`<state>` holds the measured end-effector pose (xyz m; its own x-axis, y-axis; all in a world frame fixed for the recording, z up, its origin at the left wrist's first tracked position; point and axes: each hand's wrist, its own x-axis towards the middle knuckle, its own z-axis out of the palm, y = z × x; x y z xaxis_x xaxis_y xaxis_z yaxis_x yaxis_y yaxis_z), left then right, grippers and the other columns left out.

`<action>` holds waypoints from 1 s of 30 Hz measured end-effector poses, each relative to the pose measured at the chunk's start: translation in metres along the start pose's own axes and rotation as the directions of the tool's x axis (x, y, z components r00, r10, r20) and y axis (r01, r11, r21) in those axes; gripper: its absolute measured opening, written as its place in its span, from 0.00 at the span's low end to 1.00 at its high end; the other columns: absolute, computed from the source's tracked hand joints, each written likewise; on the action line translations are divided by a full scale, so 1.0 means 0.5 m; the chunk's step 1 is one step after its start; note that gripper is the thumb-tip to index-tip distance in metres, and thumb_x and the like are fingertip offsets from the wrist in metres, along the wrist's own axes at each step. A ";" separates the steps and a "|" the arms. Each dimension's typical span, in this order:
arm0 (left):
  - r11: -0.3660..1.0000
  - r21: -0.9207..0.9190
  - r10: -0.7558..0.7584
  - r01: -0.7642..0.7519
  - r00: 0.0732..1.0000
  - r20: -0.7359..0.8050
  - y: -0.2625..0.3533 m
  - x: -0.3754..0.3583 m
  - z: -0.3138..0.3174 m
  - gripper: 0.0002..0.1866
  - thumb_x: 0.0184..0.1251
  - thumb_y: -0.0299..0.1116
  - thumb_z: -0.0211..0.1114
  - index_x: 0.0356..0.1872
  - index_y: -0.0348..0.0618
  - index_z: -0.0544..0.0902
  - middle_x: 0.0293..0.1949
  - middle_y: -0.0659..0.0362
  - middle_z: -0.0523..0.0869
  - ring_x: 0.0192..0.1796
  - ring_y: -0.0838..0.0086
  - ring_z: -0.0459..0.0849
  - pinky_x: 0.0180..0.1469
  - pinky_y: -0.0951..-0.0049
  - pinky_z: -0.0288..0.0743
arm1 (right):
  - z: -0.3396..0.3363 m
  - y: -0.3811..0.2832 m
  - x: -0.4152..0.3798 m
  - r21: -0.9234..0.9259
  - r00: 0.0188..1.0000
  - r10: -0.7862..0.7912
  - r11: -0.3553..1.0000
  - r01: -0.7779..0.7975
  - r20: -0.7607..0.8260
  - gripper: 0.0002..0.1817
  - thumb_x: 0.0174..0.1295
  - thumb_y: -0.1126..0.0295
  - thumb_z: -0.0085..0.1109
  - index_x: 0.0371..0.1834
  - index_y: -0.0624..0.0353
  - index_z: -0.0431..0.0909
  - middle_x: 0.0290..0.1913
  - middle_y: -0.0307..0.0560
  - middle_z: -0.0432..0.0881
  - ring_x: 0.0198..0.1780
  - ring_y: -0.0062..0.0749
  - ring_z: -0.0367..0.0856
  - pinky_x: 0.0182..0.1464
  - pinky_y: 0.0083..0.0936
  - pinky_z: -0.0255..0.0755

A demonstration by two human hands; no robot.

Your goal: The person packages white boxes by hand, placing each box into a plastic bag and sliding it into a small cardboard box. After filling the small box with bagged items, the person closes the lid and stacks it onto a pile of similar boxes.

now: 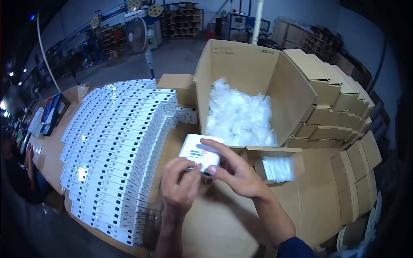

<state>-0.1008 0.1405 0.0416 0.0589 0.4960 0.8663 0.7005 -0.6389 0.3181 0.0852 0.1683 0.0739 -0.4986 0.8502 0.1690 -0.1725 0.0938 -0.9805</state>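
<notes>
A small white box [198, 151] with dark print and a red mark is held up in front of me, tilted. My right hand [234, 170] grips its right side, thumb at the lower corner and a finger over the top. At the box's lower left edge, my left hand [178, 182] has curled fingers touching it. Left of my hands stand dense stacks of white boxes [109, 150] with small black squares on their ends. Beyond my right hand, an open small carton [297, 155] holds clear plastic-wrapped pieces [278, 168].
A large open carton [241, 64] full of clear plastic bags [241, 114] stands behind. Folded cartons [331, 107] are piled at the right. Another person's arm [30, 161] shows at the far left. A fan [137, 36] and machines stand farther back.
</notes>
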 end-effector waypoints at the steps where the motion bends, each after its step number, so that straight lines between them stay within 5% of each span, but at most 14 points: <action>1: 0.997 -0.047 0.064 -0.063 0.997 0.034 0.022 0.014 0.008 0.20 0.48 0.18 0.79 0.46 0.40 0.89 0.46 0.54 0.85 0.53 0.55 0.84 0.53 0.58 0.83 | -0.011 -0.015 0.001 0.035 1.000 0.000 0.999 -0.001 0.009 0.27 0.75 0.69 0.63 0.76 0.55 0.70 0.63 0.45 0.79 0.60 0.27 0.77 0.64 0.27 0.73; 3: 0.978 -0.210 0.026 0.018 0.978 0.206 0.050 0.069 0.027 0.16 0.53 0.23 0.81 0.45 0.40 0.88 0.47 0.53 0.85 0.53 0.57 0.85 0.53 0.60 0.83 | -0.059 -0.037 0.003 -0.317 0.977 -0.150 0.944 0.094 -0.155 0.11 0.76 0.75 0.58 0.57 0.60 0.82 0.52 0.42 0.83 0.56 0.23 0.78 0.60 0.23 0.75; 6: 0.886 -0.408 -0.072 0.219 0.935 0.347 0.029 0.143 0.097 0.12 0.60 0.25 0.77 0.44 0.36 0.87 0.42 0.51 0.88 0.43 0.62 0.89 0.48 0.66 0.84 | -0.174 -0.065 0.007 -0.294 0.950 -0.131 0.955 0.044 -0.285 0.09 0.75 0.79 0.54 0.50 0.65 0.83 0.50 0.43 0.83 0.49 0.23 0.81 0.47 0.25 0.86; 8: 0.932 -0.346 0.034 0.104 0.928 0.370 -0.028 0.176 0.193 0.10 0.64 0.26 0.75 0.45 0.35 0.87 0.41 0.49 0.89 0.39 0.60 0.89 0.43 0.66 0.83 | -0.242 -0.088 0.021 -0.441 0.909 -0.215 0.897 0.040 -0.356 0.10 0.74 0.82 0.50 0.44 0.68 0.84 0.47 0.46 0.83 0.45 0.27 0.84 0.40 0.31 0.92; 13: 0.998 0.036 0.024 -0.051 0.841 0.540 -0.132 0.220 0.431 0.10 0.61 0.28 0.77 0.41 0.34 0.88 0.41 0.44 0.90 0.44 0.51 0.90 0.47 0.57 0.82 | -0.349 -0.085 0.062 -0.739 0.819 -0.375 0.668 -0.086 -0.435 0.08 0.66 0.77 0.59 0.43 0.62 0.87 0.43 0.56 0.85 0.47 0.46 0.88 0.49 0.38 0.85; 16: 0.991 -0.007 0.099 -0.130 0.718 0.689 -0.181 0.229 0.506 0.09 0.60 0.26 0.76 0.39 0.33 0.89 0.40 0.40 0.90 0.44 0.48 0.90 0.47 0.56 0.83 | -0.375 -0.065 0.075 -0.775 0.801 -0.415 0.625 -0.092 -0.431 0.08 0.63 0.75 0.63 0.44 0.60 0.88 0.44 0.60 0.85 0.48 0.52 0.87 0.55 0.42 0.79; 17: 0.998 -0.037 0.068 -0.059 0.747 0.661 -0.187 0.230 0.515 0.08 0.60 0.25 0.75 0.38 0.32 0.89 0.40 0.40 0.90 0.43 0.48 0.90 0.47 0.57 0.83 | -0.379 -0.059 0.075 -0.778 0.793 -0.430 0.622 -0.085 -0.431 0.09 0.62 0.74 0.64 0.44 0.59 0.88 0.45 0.61 0.85 0.49 0.54 0.87 0.57 0.43 0.77; 23: 0.931 -0.294 -0.041 0.215 0.863 0.503 -0.117 0.275 0.415 0.08 0.68 0.27 0.72 0.43 0.35 0.91 0.39 0.45 0.92 0.39 0.59 0.93 0.44 0.61 0.83 | -0.365 -0.050 0.075 -0.920 0.844 -0.470 0.386 -0.066 -0.258 0.19 0.55 0.68 0.78 0.51 0.58 0.87 0.60 0.66 0.81 0.65 0.63 0.79 0.69 0.46 0.73; 24: 0.918 -0.327 -0.043 0.224 0.877 0.479 -0.106 0.276 0.397 0.08 0.72 0.29 0.70 0.44 0.36 0.92 0.34 0.52 0.92 0.35 0.70 0.90 0.41 0.65 0.82 | -0.358 -0.057 0.074 -0.928 0.856 -0.475 0.373 -0.017 -0.207 0.20 0.55 0.68 0.78 0.52 0.57 0.87 0.61 0.67 0.80 0.66 0.64 0.78 0.70 0.47 0.73; 27: 0.861 -0.264 -0.191 0.435 0.757 0.624 -0.057 0.297 0.311 0.10 0.74 0.32 0.69 0.44 0.36 0.92 0.32 0.58 0.90 0.32 0.78 0.83 0.38 0.72 0.79 | -0.347 -0.063 0.070 -0.910 0.876 -0.473 0.396 0.122 -0.089 0.17 0.58 0.68 0.77 0.50 0.58 0.88 0.62 0.68 0.79 0.66 0.65 0.78 0.71 0.48 0.73; 30: 0.582 -0.527 -0.222 0.620 0.744 0.630 -0.034 0.268 0.253 0.13 0.79 0.34 0.65 0.46 0.31 0.89 0.30 0.62 0.84 0.31 0.81 0.76 0.36 0.77 0.74 | -0.314 -0.078 0.029 -0.849 0.879 -0.461 0.506 0.149 -0.121 0.13 0.59 0.70 0.75 0.46 0.60 0.88 0.52 0.63 0.81 0.58 0.58 0.80 0.61 0.43 0.76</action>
<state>-0.0148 0.2924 0.1035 0.3361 0.8816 0.3315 0.0694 -0.3742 0.9247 0.2184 0.2582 0.0990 -0.2563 0.7667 0.5886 0.5599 0.6142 -0.5562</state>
